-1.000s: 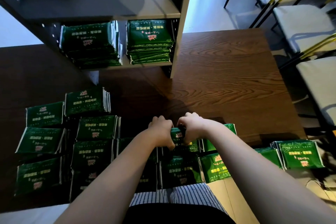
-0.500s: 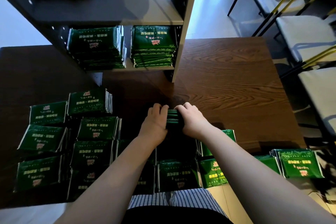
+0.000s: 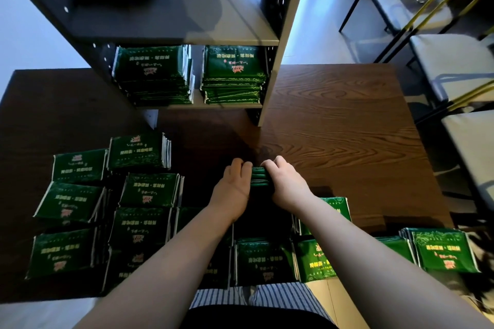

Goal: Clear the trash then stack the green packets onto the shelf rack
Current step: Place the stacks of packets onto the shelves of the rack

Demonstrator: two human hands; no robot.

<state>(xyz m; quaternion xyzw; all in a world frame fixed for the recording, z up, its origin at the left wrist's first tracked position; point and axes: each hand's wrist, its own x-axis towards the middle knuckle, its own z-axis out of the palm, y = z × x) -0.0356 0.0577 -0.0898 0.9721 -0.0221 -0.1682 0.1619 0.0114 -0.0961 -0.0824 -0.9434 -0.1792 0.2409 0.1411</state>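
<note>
The packets [image 3: 149,189] left of the left hand [image 3: 234,189] are dark green with pale lettering and a red mark; those right of the right hand [image 3: 287,185] look brighter green with pale scrolled borders. The counter [image 3: 334,141] beyond is brown with wavy grain. The rack [image 3: 173,16] is dark grey, its side dotted with holes. Nearer than the hands, cloth [image 3: 280,296] is blue-and-white striped.

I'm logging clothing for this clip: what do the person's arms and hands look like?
The left hand and right hand are ungloved, with no watch or bracelet at the wrists; rings cannot be made out. Both forearms show no sleeves. Near the body, striped blue-and-white cloth and a dark garment show.
</note>
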